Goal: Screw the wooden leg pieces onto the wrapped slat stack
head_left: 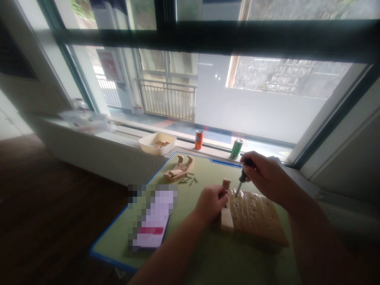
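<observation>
My right hand [257,172] is wrapped round the dark handle of a screwdriver [242,177]. Its metal shaft slants down to the near-left part of a wooden board [258,217] with ridges and small dark spots. Beside the board's left edge, my left hand [211,202] has its fingers closed on a pale wooden piece [227,219] with a raised end. The fingertips partly cover the middle of that piece. Farther back on the table lie curved wooden parts [179,168] and several loose screws [187,180].
The green table [118,241] has a blue rim. On it lies a pixelated pale purple object [156,217]. Along the window ledge stand a cream tub [157,144] with wooden bits, an orange can [198,140], a green can [236,149] and a clear plastic container [86,120].
</observation>
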{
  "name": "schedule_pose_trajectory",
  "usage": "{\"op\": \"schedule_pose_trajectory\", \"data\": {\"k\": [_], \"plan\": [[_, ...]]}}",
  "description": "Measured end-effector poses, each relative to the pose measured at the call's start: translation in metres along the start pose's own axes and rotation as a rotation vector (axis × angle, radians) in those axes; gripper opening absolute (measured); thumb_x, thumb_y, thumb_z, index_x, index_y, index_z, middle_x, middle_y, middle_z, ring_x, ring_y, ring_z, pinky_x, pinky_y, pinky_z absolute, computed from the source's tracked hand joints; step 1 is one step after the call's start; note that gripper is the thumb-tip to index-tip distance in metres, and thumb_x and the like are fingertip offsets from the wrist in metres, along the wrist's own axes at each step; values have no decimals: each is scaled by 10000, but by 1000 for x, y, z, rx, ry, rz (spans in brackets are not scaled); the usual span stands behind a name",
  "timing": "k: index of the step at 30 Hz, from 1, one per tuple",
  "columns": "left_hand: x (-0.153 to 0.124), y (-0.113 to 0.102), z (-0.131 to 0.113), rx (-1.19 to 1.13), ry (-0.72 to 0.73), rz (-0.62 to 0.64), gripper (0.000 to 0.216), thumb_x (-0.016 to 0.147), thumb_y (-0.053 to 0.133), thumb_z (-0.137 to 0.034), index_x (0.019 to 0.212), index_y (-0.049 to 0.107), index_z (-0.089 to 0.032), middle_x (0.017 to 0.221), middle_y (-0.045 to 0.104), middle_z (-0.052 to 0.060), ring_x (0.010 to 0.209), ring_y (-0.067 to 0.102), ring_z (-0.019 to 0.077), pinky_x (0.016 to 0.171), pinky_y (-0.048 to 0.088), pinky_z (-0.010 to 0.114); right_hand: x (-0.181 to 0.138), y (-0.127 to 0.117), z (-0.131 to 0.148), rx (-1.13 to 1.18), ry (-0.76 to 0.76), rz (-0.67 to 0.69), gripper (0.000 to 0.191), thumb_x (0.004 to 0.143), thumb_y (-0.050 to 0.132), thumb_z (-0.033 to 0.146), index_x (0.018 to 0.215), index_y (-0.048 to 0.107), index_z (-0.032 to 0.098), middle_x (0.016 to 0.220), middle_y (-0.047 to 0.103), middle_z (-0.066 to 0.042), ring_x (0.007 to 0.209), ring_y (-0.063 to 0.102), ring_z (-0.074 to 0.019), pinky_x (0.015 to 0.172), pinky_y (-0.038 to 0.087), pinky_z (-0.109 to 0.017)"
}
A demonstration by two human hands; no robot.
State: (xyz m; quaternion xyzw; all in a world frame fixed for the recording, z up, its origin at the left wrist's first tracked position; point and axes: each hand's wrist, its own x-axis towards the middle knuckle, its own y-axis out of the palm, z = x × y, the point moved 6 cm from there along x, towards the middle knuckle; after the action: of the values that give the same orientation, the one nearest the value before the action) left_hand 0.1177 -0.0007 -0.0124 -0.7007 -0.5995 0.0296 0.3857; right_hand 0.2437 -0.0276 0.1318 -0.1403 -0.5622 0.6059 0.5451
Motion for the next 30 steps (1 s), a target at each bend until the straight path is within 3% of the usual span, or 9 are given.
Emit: {"op": "schedule_pose_trajectory", "data": {"k": [11,20,30], "plan": [[-3,1,10,-62,2,-16,192,787,508,-276,661,576,-147,618,574,-6,570,486,92,556,342,202,8,20,-1,-31,-56,-1,231,856,412,194,1052,533,181,904,618,-64,757,578,-167,636,438,-280],[-2,2,10,-131,-5,-7,199,779,515,-265,622,520,-143,581,496,-23,550,427,78,527,313,192,9,27,-3,-27,-46,-4,268,848,429,187,1093,536,184,930,629,-63,789,591,-172,660,453,-290],[-3,0,8,-111,-24,-15,197,777,521,-269,625,525,-144,600,518,-14,563,439,87,540,330,196,11,26,1,-40,-64,8,299,859,415,196,1128,538,153,911,633,-87,747,591,-177,652,460,-310]]}}
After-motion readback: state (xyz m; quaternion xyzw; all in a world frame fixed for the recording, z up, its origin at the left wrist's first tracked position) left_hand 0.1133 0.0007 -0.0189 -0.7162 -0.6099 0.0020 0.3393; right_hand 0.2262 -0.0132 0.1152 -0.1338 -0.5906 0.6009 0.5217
